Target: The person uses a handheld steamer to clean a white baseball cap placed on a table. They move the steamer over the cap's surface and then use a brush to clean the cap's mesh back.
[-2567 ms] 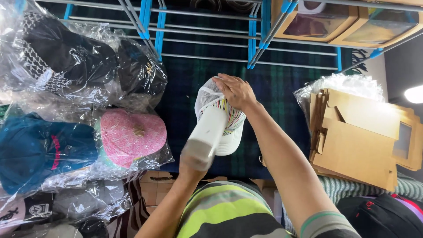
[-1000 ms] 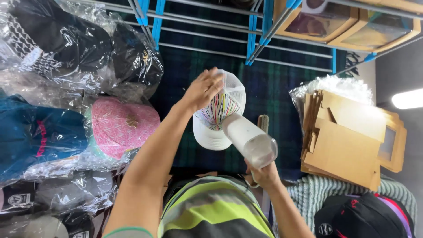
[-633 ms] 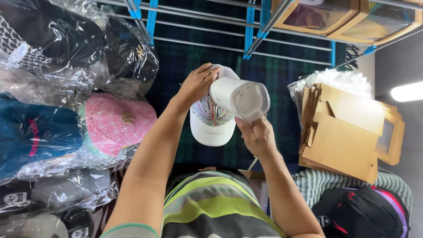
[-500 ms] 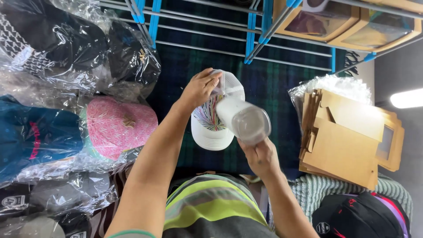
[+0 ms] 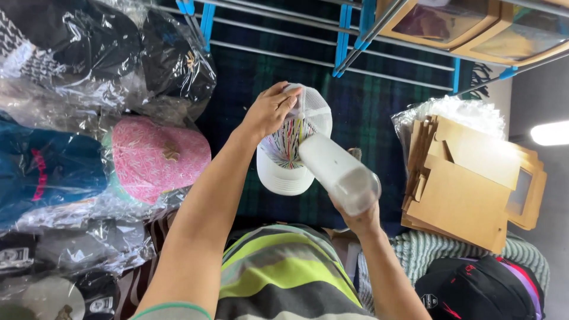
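Observation:
My left hand (image 5: 269, 109) grips the back rim of a white mesh-backed cap (image 5: 290, 175) and holds it up with its inside facing me; the lining is streaked with many colours. My right hand (image 5: 357, 218) holds a white, frosted cylinder (image 5: 341, 172) from below. The cylinder is tilted, with its far end against the inside of the cap and its round near end towards me. Both forearms rise from the bottom of the view, above a striped green and grey shirt (image 5: 278, 278).
Caps in clear plastic bags lie at the left: a pink one (image 5: 160, 157), a blue one (image 5: 47, 172) and black ones (image 5: 71, 41). Flat brown cardboard boxes (image 5: 468, 189) are stacked at the right. A metal rack with blue joints (image 5: 349, 35) stands over dark tartan cloth (image 5: 367, 106).
2.6 s ago the cylinder was at the left of the cap. Since then it has come to the right, was raised, and now sits lower and tilted into the cap.

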